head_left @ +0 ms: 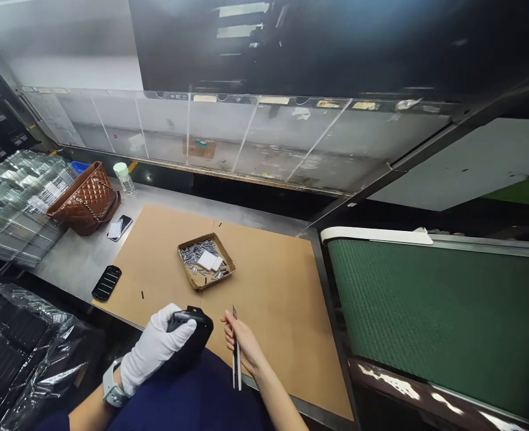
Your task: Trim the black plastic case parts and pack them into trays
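So far, one black casing [191, 333] sits gripped in the white-gloved left hand [154, 347], while the bare right hand [243, 344] pinches one pair of tweezers [236, 353] in a narrow hold. One slotted black piece [106, 282] lies on the cardboard sheet [273, 299], ahead of the left hand. Metal bits [194, 253] are heaped in the one tray [215, 280] (too many to count), well ahead of both hands.

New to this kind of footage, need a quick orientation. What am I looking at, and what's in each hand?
This is a single view from a camera worn on a person's head, looking down at their own hands. There is no machine. The left hand, in a white glove, holds a black object. The bare right hand holds slim tweezers. Below them is a tan board on a metal bench, with a shallow tray of small metal pieces on it. A brown handbag and a phone sit on the bench.
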Demonstrator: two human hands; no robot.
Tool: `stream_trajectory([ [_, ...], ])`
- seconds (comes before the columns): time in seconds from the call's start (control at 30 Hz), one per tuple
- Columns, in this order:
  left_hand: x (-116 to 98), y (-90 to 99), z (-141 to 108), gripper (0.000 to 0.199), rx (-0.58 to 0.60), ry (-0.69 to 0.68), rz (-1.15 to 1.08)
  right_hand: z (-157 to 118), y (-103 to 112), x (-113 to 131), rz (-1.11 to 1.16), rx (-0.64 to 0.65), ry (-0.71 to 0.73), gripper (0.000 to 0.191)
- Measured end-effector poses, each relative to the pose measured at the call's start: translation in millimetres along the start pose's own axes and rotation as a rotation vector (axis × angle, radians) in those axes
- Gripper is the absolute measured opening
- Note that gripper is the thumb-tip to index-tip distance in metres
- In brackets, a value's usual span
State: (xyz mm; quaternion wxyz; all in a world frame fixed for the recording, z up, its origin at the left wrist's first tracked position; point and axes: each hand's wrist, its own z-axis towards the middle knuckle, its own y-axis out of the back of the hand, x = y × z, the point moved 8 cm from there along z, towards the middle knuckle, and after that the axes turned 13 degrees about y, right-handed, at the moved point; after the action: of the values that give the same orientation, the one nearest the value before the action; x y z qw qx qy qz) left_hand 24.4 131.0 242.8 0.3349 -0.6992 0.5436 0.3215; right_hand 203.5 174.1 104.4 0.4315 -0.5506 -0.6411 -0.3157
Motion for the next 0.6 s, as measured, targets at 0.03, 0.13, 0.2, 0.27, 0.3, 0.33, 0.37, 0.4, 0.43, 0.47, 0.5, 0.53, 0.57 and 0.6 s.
stream_trajectory([
  [0.03, 3, -3.2, -3, 0.022, 0.032, 0.007, 0.056, -7, -3, -8, 0.025, 0.006, -0.027, 0.054],
  [0.13, 17, -11.7, -9, 0.028, 0.109, 0.040, 0.138, -24, -9, -23, 0.063, 0.023, -0.097, 0.063],
  [0.2, 28, -17.2, -10, 0.031, 0.153, 0.062, 0.151, -29, -8, -19, 0.075, 0.019, -0.109, 0.069],
  [0.27, 37, -20.7, -10, 0.032, 0.160, 0.066, 0.192, -30, -2, 2, 0.086, -0.001, -0.063, 0.071],
  [0.3, 39, -21.8, -10, 0.031, 0.153, 0.059, 0.230, -31, 1, 17, 0.089, -0.010, -0.020, 0.072],
  [0.33, 39, -22.5, -10, 0.030, 0.140, 0.048, 0.274, -32, 3, 33, 0.091, -0.010, 0.024, 0.072],
  [0.37, 38, -23.2, -11, 0.028, 0.126, 0.040, 0.321, -35, 4, 50, 0.092, 0.005, 0.062, 0.073],
  [0.4, 36, -23.6, -12, 0.027, 0.109, 0.029, 0.369, -39, 2, 65, 0.092, 0.037, 0.089, 0.073],
  [0.43, 33, -24.2, -14, 0.026, 0.095, 0.018, 0.416, -44, -1, 79, 0.090, 0.078, 0.109, 0.072],
  [0.47, 30, -24.6, -15, 0.026, 0.083, 0.009, 0.457, -49, -5, 90, 0.086, 0.125, 0.124, 0.070],
  [0.5, 26, -24.6, -16, 0.026, 0.069, 0.003, 0.490, -53, -9, 98, 0.078, 0.168, 0.144, 0.066],
  [0.53, 23, -24.0, -16, 0.027, 0.055, 0.000, 0.509, -57, -13, 105, 0.070, 0.203, 0.170, 0.062],
  [0.57, 19, -22.5, -16, 0.027, 0.039, 0.005, 0.504, -60, -16, 110, 0.065, 0.222, 0.200, 0.059],
  [0.6, 15, -19.3, -15, 0.027, 0.018, 0.018, 0.460, -61, -17, 112, 0.064, 0.228, 0.227, 0.057],
])
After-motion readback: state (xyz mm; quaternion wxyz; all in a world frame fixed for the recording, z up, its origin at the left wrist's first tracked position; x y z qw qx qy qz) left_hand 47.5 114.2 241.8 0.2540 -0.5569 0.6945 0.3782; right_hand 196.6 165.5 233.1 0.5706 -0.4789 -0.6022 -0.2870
